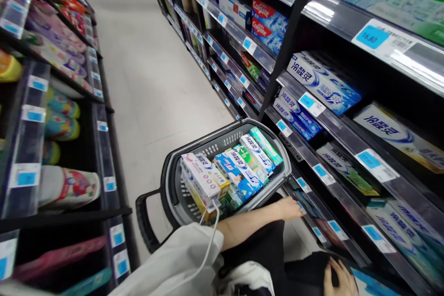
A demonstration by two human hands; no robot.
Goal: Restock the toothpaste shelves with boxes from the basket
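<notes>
My left hand [290,208] reaches out from a white sleeve, past the grey shopping basket [173,185], to the edge of a low shelf on the right. Its fingers are stretched toward a blue price label and hold nothing. The basket stands on the floor and is filled with several toothpaste boxes [236,171], white, blue and green. My right hand [338,280] lies at the bottom edge with fingers spread on dark cloth, beside a blue box [369,286] on the lowest shelf.
Shelves of boxed toothpaste [322,83] with blue price tags line the right side. Black shelves with colourful packs [58,111] line the left. A pale tiled aisle floor [152,74] runs ahead between them. A white cable hangs from my sleeve.
</notes>
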